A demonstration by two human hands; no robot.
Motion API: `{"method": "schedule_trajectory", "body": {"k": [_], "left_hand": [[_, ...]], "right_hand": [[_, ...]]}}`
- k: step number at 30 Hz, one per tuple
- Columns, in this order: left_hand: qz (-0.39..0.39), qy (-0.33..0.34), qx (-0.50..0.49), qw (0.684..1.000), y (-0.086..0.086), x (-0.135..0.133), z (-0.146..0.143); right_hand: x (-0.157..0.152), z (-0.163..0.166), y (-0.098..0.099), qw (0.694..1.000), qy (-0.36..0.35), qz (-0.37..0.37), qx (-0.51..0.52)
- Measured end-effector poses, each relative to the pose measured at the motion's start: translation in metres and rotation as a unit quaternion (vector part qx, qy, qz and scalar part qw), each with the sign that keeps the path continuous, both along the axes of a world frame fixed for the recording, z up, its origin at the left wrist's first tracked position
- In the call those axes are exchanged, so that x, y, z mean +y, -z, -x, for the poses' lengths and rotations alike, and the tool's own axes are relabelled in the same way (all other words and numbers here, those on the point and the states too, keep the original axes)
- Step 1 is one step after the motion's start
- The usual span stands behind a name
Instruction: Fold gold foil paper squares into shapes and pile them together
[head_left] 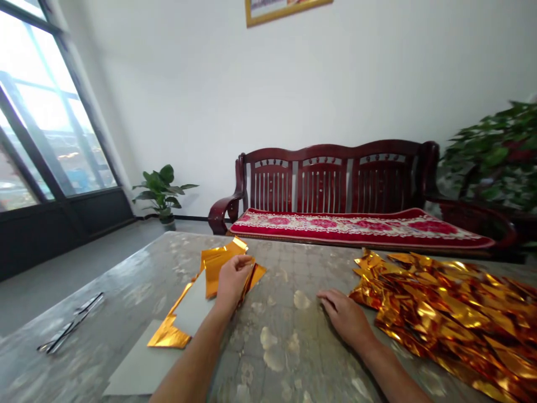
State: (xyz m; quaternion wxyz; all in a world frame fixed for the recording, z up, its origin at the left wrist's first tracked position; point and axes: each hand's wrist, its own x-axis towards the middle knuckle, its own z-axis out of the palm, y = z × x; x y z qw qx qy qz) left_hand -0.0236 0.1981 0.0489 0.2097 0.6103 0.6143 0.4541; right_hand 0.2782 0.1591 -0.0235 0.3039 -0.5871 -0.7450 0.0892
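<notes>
My left hand (232, 278) is closed on a folded piece of gold foil paper (218, 263), which rests on a small stack of gold foil sheets (170, 334) on the table (277, 341). The sheets' grey backs face up. My right hand (344, 313) lies flat on the table, fingers stretched out and holding nothing, its fingertips beside a big heap of folded gold foil pieces (453, 313) at the right.
A thin dark tool (69, 330) lies near the table's left edge. Behind the table stands a dark wooden bench (335, 179) with a red cushion. A potted plant (161, 193) stands by the window, another plant (499, 157) at the right.
</notes>
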Motion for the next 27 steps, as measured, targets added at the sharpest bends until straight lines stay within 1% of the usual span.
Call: {"method": "schedule_trajectory", "body": {"k": [3,5,7,10,12,14,18,22,27], "left_hand": [[0.020,-0.023,0.088,0.996,-0.013,0.012,0.039],[0.039,-0.040,0.151,0.987,-0.016,0.016,0.061],[0.067,-0.045,0.205,0.975,-0.013,0.017,0.078],[0.139,-0.026,0.262,0.955,-0.002,0.016,0.094],[0.161,-0.025,0.291,0.943,0.006,0.016,0.099],[0.164,-0.032,0.317,0.934,0.010,0.016,0.101],[0.158,-0.042,0.351,0.922,0.011,0.017,0.100],[0.148,-0.040,0.374,0.915,0.011,0.011,0.097],[0.128,-0.043,0.412,0.901,0.019,-0.001,0.092]], "right_hand": [[0.002,-0.002,0.003,1.000,-0.005,-0.002,0.009],[0.003,-0.003,0.004,1.000,-0.004,-0.004,0.015],[0.004,-0.003,0.005,1.000,-0.005,-0.009,0.021],[0.005,-0.004,0.006,0.999,-0.007,-0.012,0.028],[0.005,-0.004,0.006,0.999,-0.006,-0.006,0.031],[0.005,-0.004,0.006,0.999,-0.005,0.000,0.033],[0.004,-0.003,0.004,1.000,-0.004,0.008,0.030],[0.003,-0.003,0.003,0.999,-0.004,0.004,0.036],[0.004,-0.003,0.002,0.999,-0.006,0.005,0.037]]}}
